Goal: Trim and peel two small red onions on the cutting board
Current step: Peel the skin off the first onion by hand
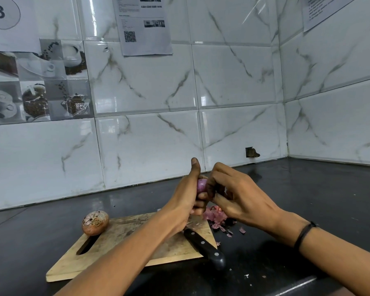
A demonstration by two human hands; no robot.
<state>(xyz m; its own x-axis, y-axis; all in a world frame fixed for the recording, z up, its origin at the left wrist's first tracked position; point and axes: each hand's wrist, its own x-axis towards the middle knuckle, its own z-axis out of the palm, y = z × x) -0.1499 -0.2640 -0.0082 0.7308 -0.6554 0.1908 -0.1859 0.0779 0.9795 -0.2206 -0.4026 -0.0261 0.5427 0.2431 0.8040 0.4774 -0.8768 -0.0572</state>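
Purple onion [201, 185], partly peeled, is held mid-frame above the cutting board [120, 242]. The left hand [188, 201] grips it, thumb raised, and the right hand [237, 195] pinches its right side with curled fingers. A brown-skinned onion [95, 222] rests at the board's left end. A black-handled knife [205, 247] lies across the board's right edge, and pink peels [216, 216] litter the dark desk [286, 263] beside it.

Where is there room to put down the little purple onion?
The middle of the cutting board, between the brown onion and the knife, is bare. So is the dark counter left of the board. It is crowded by the board's right corner, where peels are piled.
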